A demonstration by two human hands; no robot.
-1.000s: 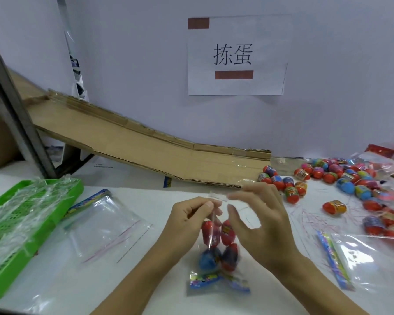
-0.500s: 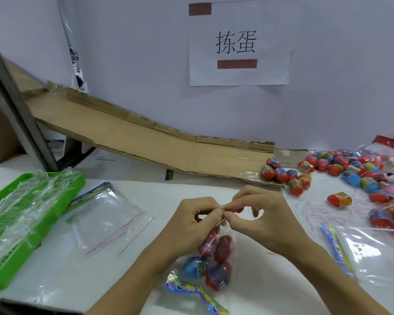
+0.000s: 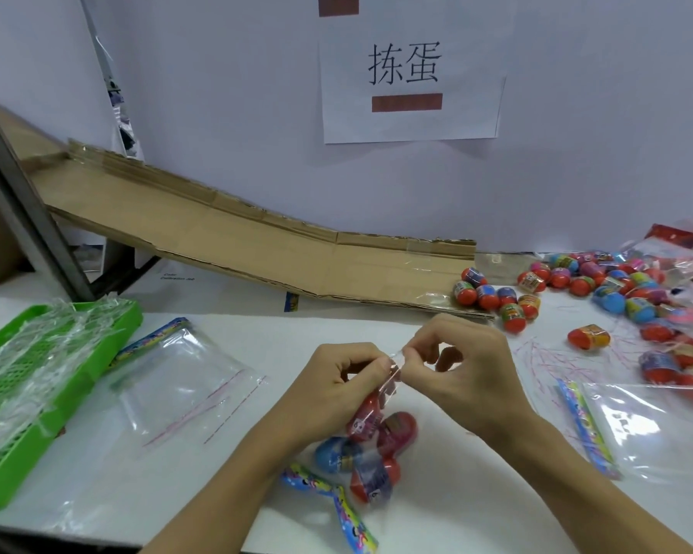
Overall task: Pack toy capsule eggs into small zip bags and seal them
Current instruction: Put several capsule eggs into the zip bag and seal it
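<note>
Above the white table, the left hand and right hand pinch the mouth of the thin, limp clear plastic zip bag, which sags under its light, hard red and blue capsule eggs and is best gripped along the zip strip.

Worktop: open white strip between the cardboard ramp and both hands, reachable from the left edge toward centre. Left edge blocked by green basket with crumpled plastic; empty zip bag lies flat just beside it, low obstacle only. Right edge crowded: loose capsule eggs spread near the back right corner, flat bags in front of them. Ramp's lower end meets a small egg cluster. Front edge, centre: filled bag hangs between the forearms.
</note>
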